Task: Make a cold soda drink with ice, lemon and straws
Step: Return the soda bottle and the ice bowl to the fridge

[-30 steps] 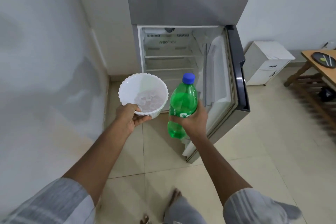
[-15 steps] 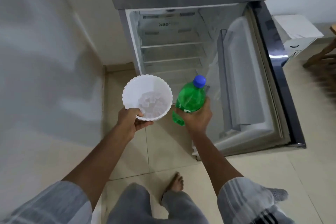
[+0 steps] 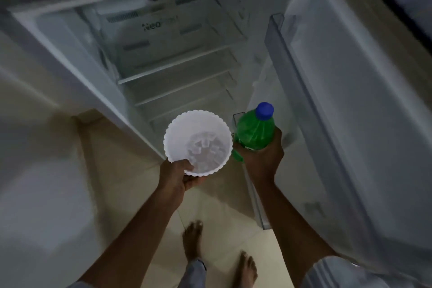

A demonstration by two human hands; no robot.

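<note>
My left hand [image 3: 178,176] grips the near rim of a white scalloped bowl [image 3: 182,128], thumb inside the rim. Ice cubes [image 3: 205,149] lie in its bottom. To the right, my right hand [image 3: 263,159] holds a green soda bottle [image 3: 254,132] with a blue cap [image 3: 264,110] around its middle, upright and slightly tilted. Both are held in front of the open fridge [image 3: 163,54], just outside its lower shelves. No lemon or straws are in view.
The fridge door [image 3: 355,100] stands open to the right, its inner shelf rail [image 3: 278,37] close to the bottle. The fridge shelves look bare. A white wall [image 3: 35,147] is on the left. My bare feet [image 3: 194,238] stand on the tiled floor [image 3: 131,194].
I have stepped closer to the fridge, which now fills the view. Bowl and bottle stay held in the same hands, now nearer the lower shelves. The image is darker.
</note>
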